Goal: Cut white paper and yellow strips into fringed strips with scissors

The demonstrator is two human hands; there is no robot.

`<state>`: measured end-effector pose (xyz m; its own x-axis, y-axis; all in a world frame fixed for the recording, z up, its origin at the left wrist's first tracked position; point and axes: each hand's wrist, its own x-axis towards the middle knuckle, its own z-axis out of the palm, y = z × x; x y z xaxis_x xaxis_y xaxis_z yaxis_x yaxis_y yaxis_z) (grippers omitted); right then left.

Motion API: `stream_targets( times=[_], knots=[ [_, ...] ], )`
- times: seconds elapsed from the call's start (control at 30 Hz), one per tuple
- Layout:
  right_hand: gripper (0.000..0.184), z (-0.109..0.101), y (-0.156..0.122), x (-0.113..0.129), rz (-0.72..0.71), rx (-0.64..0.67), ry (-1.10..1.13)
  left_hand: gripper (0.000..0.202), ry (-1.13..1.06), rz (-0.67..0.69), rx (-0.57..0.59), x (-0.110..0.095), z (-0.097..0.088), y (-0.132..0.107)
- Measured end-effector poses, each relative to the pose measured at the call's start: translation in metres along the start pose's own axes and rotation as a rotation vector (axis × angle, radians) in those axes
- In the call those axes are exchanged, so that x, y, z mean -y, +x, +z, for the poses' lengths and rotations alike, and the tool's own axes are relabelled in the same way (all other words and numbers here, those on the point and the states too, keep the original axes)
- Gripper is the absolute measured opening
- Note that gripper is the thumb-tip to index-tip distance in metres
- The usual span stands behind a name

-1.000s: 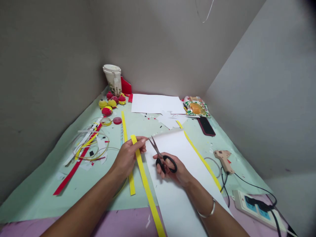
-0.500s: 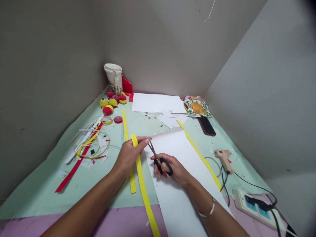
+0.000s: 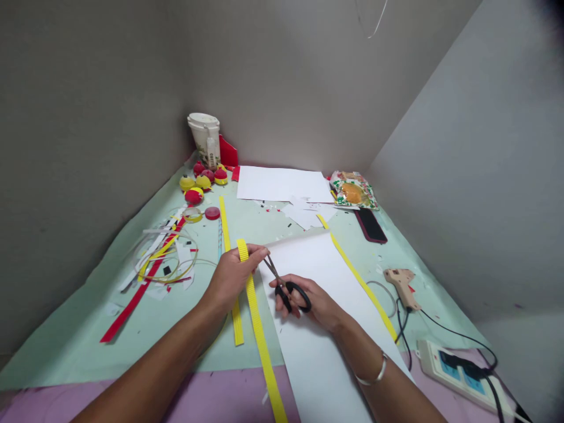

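Note:
My left hand (image 3: 231, 276) pinches the upper part of a long yellow corrugated strip (image 3: 262, 346) that runs down toward me. My right hand (image 3: 315, 302) grips black-handled scissors (image 3: 286, 286) with fingers through the loops. The blades point up-left, their tips right beside my left fingertips and the strip. Under my right hand lies a large white sheet of paper (image 3: 321, 352). A second yellow strip (image 3: 235, 317) lies flat just left of the held one.
Red and yellow strips and scraps (image 3: 154, 264) lie at the left. Red and yellow balls (image 3: 200, 183) and a cup (image 3: 205, 138) stand at the back. A snack packet (image 3: 352, 192), phone (image 3: 371, 225), glue gun (image 3: 400, 282) and power strip (image 3: 458, 367) sit on the right.
The scissors have moved left and closer to the yellow strip, their blades narrowing beside my left fingertips. My left hand keeps its pinch on the strip.

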<state>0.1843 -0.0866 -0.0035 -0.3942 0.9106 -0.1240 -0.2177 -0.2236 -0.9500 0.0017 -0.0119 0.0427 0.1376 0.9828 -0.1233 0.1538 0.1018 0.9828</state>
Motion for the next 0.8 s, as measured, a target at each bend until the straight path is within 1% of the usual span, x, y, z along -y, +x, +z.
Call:
stream_targets(
  times=[0.1, 0.23, 0.3, 0.53, 0.8],
  knots=[
    [0.056, -0.001, 0.0, 0.001, 0.013, 0.034, 0.01, 0.024, -0.014, -0.003, -0.003, -0.001, 0.0, -0.001],
    [0.064, -0.004, -0.001, 0.004, 0.078, 0.134, 0.094, 0.023, -0.048, 0.017, 0.038, 0.0, -0.001, -0.002],
    [0.068, -0.006, -0.002, 0.005, 0.102, 0.16, 0.137, 0.021, -0.047, 0.033, 0.049, 0.001, -0.001, -0.001],
    [0.065, -0.008, -0.002, 0.006, 0.087, 0.183, 0.142, 0.022, 0.062, 0.039, 0.033, 0.008, -0.002, 0.003],
    [0.066, -0.007, -0.004, 0.006, 0.136, 0.178, 0.222, 0.027, 0.138, 0.063, 0.035, 0.011, -0.005, 0.003]
  ],
)
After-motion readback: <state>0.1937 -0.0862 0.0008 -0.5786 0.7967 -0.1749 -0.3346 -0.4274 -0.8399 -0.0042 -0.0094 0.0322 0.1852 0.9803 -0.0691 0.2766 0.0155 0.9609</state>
